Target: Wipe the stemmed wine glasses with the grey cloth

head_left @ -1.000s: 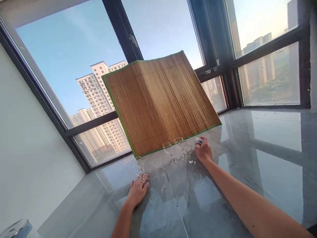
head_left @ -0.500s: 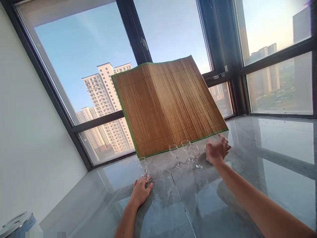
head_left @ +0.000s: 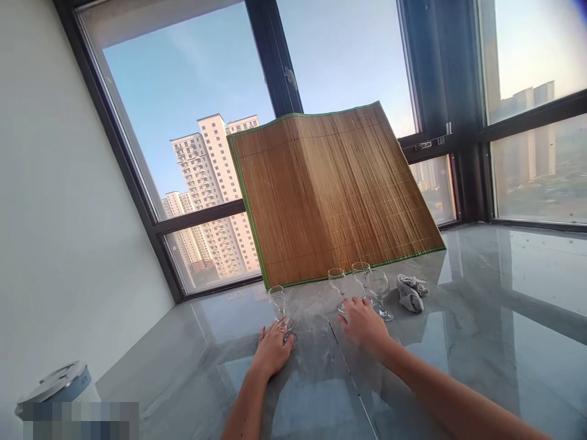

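My left hand point(head_left: 274, 349) lies low on the shiny grey surface, its fingers stretched out over the feet of clear stemmed glasses point(head_left: 277, 300) at the left. The glasses there overlap, and the hand covers part of their feet. My right hand point(head_left: 365, 322) reaches among three more stemmed glasses, fingers apart. It is in front of the left one point(head_left: 337, 282) and partly hides the back one point(head_left: 361, 276) and the right one point(head_left: 379, 287); whether its fingertips touch glass I cannot tell. Right of these glasses lies a crumpled grey cloth point(head_left: 411, 293).
A brown bamboo mat point(head_left: 330, 195) with green edging leans against the dark-framed windows behind the glasses. A white wall point(head_left: 68, 201) rises at the left. At lower left stands a white and blue lidded container point(head_left: 59, 382), partly blurred out.
My right hand has moved left, from beside the cloth to the group of three glasses, and the grey cloth now shows. My left hand stays by its glasses. The view has turned slightly left.
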`<action>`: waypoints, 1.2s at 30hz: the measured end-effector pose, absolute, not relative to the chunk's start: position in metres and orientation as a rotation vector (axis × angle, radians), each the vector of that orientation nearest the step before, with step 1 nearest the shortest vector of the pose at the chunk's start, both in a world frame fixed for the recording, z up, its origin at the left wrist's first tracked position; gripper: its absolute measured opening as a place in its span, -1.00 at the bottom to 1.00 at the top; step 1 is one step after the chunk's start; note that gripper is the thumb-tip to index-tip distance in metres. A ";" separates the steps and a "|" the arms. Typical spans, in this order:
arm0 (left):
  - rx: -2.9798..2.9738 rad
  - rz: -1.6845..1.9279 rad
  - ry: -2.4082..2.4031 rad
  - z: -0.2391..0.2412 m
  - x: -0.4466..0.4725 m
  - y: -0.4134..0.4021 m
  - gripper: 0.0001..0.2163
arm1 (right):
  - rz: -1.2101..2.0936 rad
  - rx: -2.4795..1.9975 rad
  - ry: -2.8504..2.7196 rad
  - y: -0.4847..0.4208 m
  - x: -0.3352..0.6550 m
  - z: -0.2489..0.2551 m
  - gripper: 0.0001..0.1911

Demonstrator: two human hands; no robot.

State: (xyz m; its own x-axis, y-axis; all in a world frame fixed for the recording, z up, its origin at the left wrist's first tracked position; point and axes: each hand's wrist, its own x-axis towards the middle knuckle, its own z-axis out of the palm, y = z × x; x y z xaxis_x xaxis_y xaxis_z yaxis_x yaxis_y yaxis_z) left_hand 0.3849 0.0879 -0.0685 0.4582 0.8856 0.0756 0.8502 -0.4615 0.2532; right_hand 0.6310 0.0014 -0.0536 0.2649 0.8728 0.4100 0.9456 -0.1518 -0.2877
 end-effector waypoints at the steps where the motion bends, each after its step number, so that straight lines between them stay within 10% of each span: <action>1: 2.526 0.295 1.518 -0.069 0.385 0.088 -0.47 | -0.202 -2.094 -1.642 0.005 0.636 -0.056 -0.64; 12: 2.515 0.305 1.528 -0.071 0.388 0.090 -0.47 | -0.088 -2.270 -1.569 0.034 0.651 -0.084 -0.28; 36: 2.499 0.315 1.548 -0.071 0.390 0.090 -0.48 | -0.013 -2.280 -1.368 0.049 0.662 -0.078 -0.37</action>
